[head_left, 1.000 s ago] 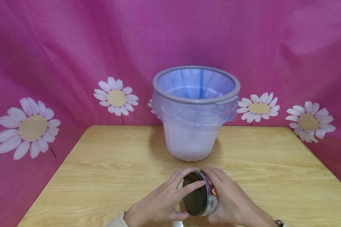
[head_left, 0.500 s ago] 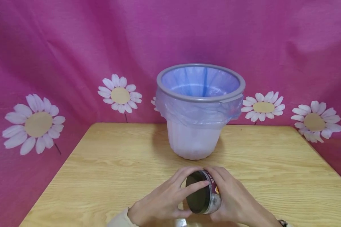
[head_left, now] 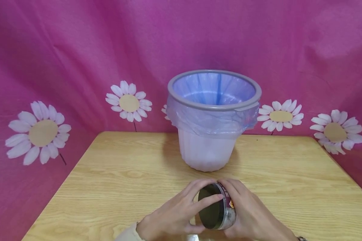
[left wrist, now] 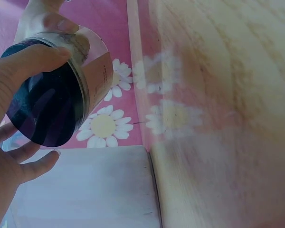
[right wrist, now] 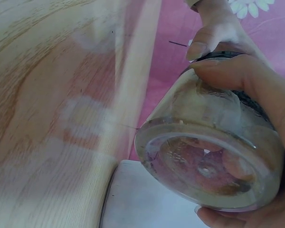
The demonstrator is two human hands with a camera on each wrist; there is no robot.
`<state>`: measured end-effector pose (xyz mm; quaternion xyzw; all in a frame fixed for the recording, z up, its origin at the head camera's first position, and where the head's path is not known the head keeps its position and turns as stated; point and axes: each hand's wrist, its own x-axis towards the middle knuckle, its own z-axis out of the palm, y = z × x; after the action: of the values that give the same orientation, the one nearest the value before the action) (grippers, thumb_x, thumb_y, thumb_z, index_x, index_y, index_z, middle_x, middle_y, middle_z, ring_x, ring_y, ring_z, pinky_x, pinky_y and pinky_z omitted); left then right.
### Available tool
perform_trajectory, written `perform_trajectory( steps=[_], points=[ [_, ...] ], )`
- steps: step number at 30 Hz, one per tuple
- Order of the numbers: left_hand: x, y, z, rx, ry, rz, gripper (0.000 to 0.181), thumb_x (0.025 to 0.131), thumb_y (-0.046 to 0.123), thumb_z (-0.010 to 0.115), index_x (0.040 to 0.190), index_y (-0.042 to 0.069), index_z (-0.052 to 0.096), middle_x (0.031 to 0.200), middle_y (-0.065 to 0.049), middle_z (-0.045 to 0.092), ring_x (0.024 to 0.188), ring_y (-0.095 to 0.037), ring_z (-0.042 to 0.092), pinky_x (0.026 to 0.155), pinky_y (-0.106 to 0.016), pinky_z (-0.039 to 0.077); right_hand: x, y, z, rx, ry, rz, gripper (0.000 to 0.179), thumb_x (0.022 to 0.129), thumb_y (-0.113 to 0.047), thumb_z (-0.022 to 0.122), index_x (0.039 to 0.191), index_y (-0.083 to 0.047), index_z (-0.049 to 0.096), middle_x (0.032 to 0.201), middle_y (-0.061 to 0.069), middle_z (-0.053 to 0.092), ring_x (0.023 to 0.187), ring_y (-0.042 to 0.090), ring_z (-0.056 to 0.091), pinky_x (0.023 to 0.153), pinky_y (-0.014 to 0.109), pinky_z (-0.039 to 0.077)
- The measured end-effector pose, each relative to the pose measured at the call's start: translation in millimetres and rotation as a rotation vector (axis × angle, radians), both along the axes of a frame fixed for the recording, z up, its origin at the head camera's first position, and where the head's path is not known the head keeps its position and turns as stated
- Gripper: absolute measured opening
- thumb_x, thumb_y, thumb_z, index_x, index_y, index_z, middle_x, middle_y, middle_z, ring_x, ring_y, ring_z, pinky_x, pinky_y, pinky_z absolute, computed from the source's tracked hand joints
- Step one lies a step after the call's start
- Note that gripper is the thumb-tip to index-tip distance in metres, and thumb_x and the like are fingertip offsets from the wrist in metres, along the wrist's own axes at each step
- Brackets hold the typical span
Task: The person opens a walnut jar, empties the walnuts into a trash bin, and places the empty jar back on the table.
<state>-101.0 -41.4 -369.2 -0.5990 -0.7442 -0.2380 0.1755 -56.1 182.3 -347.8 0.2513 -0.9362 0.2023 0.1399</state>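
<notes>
Both hands hold a clear jar [head_left: 230, 219] with a dark round lid [head_left: 210, 212], tipped on its side in front of the bin. My left hand [head_left: 174, 212] grips the lid at its rim, the index finger lying across the lid's face and the thumb below. Around the jar's body curls my right hand [head_left: 251, 211], which partly covers a dark red label. In the left wrist view the lid [left wrist: 47, 107] faces the camera, and a pale label part [left wrist: 99, 76] shows behind it. The right wrist view shows the jar's clear bottom [right wrist: 180, 130], the right thumb on its side.
Beyond the hands stands a white bin [head_left: 206, 154] with a grey rim [head_left: 214, 107] and a bluish plastic liner [head_left: 208, 124] folded over its edge. It rests on a wood-grain table [head_left: 120, 174]. A pink curtain [head_left: 181, 36] with white daisies hangs behind and at both sides.
The head view has shifted slightly, so everything sits a little further right in it. The hands' hold on the jar and lid looks the same.
</notes>
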Motion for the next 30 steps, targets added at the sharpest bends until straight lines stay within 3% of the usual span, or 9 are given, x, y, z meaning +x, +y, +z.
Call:
perform_trajectory(
  steps=[13,20,25,30],
  points=[
    [1.3,1.2,-1.0,-0.004,-0.019,0.0,0.099,0.068,0.028,0.086,0.147,0.017,0.028,0.151,-0.013,0.023,0.136,-0.022,0.029,0.112,-0.029,0.029,0.1,0.6,-1.3,0.004,0.034,0.009,0.103,0.036,-0.032,0.091,0.128,-0.012,0.05,0.122,-0.004,0.052,0.107,0.009,0.051,0.085,0.038,0.054],
    [2.3,1.6,-1.5,-0.016,-0.016,0.014,0.101,0.066,0.028,0.088,0.148,0.018,0.028,0.152,-0.013,0.022,0.138,-0.021,0.027,0.112,-0.029,0.028,2.7,1.1,-0.6,-0.013,-0.033,-0.014,0.102,0.038,-0.032,0.093,0.129,-0.017,0.05,0.123,-0.009,0.05,0.107,0.006,0.05,0.085,0.036,0.054],
    [2.5,1.0,-1.5,-0.024,0.003,0.024,0.1,0.068,0.03,0.087,0.148,0.017,0.029,0.152,-0.014,0.023,0.138,-0.022,0.027,0.112,-0.029,0.028,2.4,0.6,0.4,0.008,-0.058,-0.017,0.104,0.04,-0.035,0.093,0.131,-0.014,0.048,0.126,-0.004,0.051,0.109,0.011,0.051,0.086,0.04,0.054],
    [1.8,-0.1,-1.6,-0.026,0.011,0.023,0.099,0.068,0.031,0.087,0.148,0.017,0.03,0.152,-0.014,0.024,0.137,-0.022,0.027,0.112,-0.029,0.028,0.0,-0.7,0.2,0.015,-0.012,0.013,0.102,0.039,-0.033,0.092,0.13,-0.012,0.049,0.124,-0.002,0.052,0.107,0.012,0.052,0.086,0.04,0.053]
  ],
)
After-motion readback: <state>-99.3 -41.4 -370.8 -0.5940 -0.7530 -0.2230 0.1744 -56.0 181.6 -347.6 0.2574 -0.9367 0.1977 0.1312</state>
